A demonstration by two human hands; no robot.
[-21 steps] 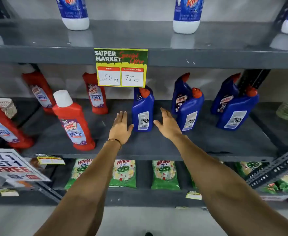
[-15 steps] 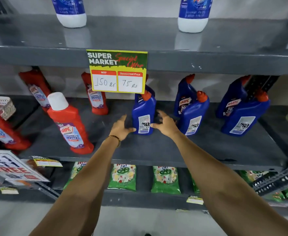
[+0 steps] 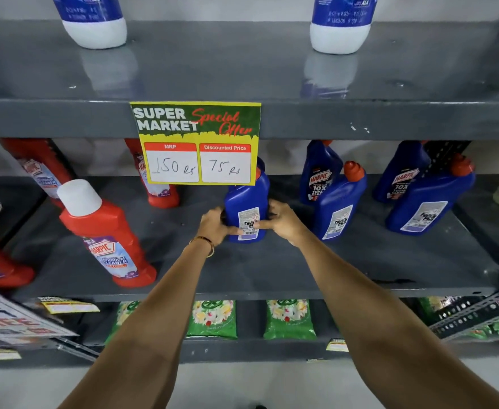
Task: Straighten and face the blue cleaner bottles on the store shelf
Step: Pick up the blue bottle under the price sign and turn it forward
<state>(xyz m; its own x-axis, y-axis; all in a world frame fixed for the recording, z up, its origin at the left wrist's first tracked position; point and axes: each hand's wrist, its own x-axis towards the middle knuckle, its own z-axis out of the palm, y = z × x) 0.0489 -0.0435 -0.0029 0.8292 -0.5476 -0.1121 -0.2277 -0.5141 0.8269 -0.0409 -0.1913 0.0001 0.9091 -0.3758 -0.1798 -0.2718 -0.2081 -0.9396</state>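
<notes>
A blue cleaner bottle [image 3: 246, 206] stands on the middle shelf [image 3: 272, 270] with its back label toward me. My left hand [image 3: 216, 225] and my right hand [image 3: 283, 221] grip its lower sides, thumbs across the label. To its right, a pair of blue bottles: a front one [image 3: 338, 202] showing its back label and a rear one [image 3: 319, 175] showing the Harpic front. Further right, another front bottle [image 3: 428, 199] shows its back label, with a front-facing one [image 3: 398, 172] behind it.
Red Harpic bottles [image 3: 106, 234] stand on the left of the same shelf. A yellow price sign [image 3: 196, 143] hangs from the upper shelf edge, hiding the held bottle's top. Green detergent packs [image 3: 213, 318] lie below. White-based blue bottles [image 3: 95, 22] stand on the top shelf.
Both hands moved in from open beside the bottle and closed on its sides. The camera moved nearer to the shelf.
</notes>
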